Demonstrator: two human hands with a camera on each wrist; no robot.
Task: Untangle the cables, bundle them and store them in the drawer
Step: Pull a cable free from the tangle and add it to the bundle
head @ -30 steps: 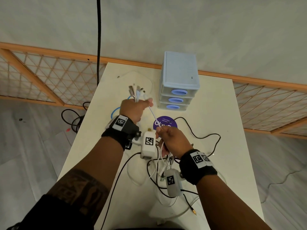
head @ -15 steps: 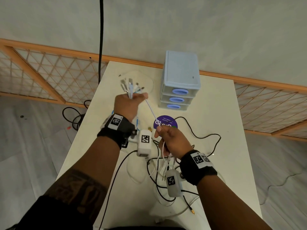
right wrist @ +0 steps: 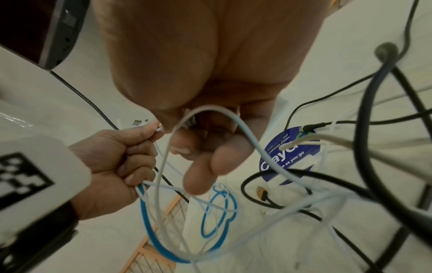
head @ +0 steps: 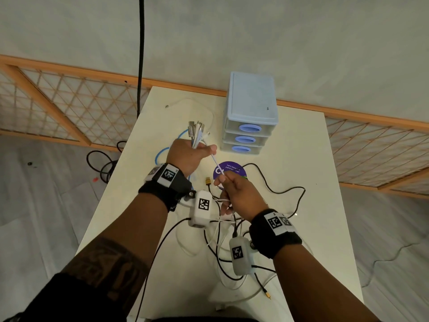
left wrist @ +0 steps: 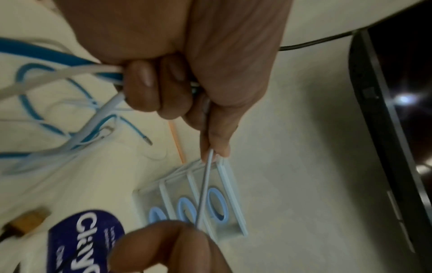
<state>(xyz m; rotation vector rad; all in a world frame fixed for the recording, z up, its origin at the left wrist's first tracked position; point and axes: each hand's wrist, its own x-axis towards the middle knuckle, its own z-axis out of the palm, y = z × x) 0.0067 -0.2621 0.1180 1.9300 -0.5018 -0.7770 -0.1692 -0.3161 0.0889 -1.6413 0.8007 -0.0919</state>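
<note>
1. Head view: left hand (head: 189, 154) grips a bundle of cable ends (head: 196, 133); right hand (head: 239, 194) pinches a white cable (head: 218, 165) above the cream table (head: 290, 173); blue three-drawer unit (head: 251, 112) against the grey wall (head: 232, 31).
2. Left wrist view: fist clenched round blue and white cables.
3. Right wrist view: black cables (right wrist: 374, 129) lie tangled on the table.

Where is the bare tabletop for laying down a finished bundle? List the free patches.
Bare: the table right of the drawer unit, out to the right edge, and the left strip beside the left forearm. Crowded: the black and white cables under the right hand, and the blue cable loops near the left hand.
</note>
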